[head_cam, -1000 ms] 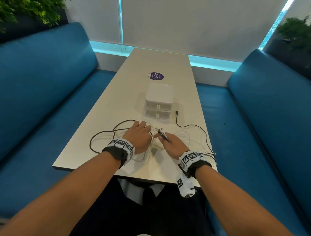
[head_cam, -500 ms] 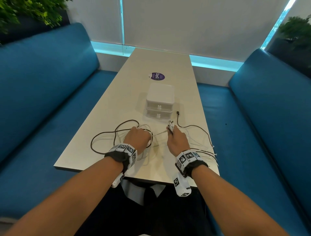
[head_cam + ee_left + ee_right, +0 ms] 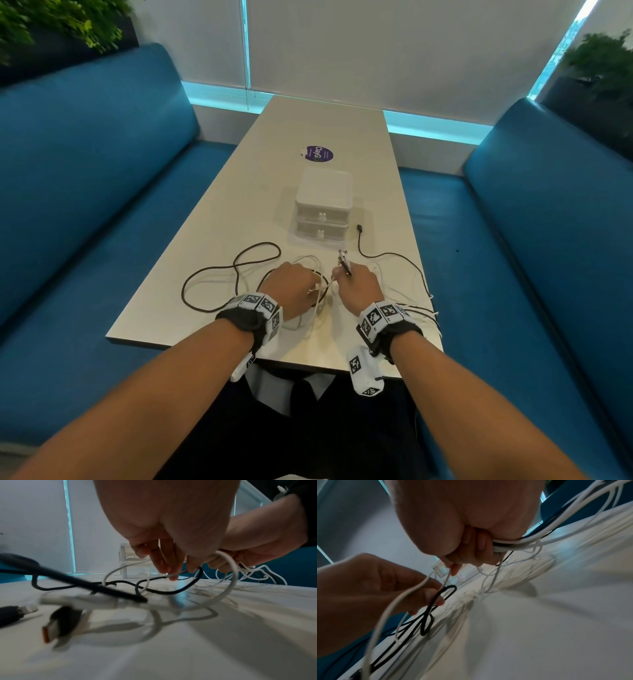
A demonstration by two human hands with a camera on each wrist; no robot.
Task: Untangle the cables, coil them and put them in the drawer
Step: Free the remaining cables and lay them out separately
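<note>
My right hand (image 3: 358,286) is closed tight around a bundle of white cables (image 3: 513,543), thumb and forefinger pinching the plug ends (image 3: 343,261) that stick up out of the fist toward the middle of the head view. In the right wrist view the strands run out of my fist toward the upper right of the frame. My left hand (image 3: 291,289) sits just beside it, fingers bent down; in the right wrist view its fingertips (image 3: 435,597) pinch a thin white cable (image 3: 412,593) with a loop of black cable (image 3: 436,599) against them. That white cable stretches across the short gap between my two hands.

Out from the left hand, the black cable (image 3: 236,270) lies in loose loops on the table (image 3: 239,192), toward the left centre of the head view. A second black cable (image 3: 383,255) curves off to the right of my right hand, its plug lying just right of the drawer box (image 3: 323,205). More white cable trails over the table's right edge by my right wrist. In the left wrist view a few plugs (image 3: 56,623) lie blurred on the table at lower left.

The drawer box, white with two drawers, both shut, stands on the table just above my hands in the head view. Beyond it is a purple sticker (image 3: 318,154). Blue benches (image 3: 102,171) run down both sides
</note>
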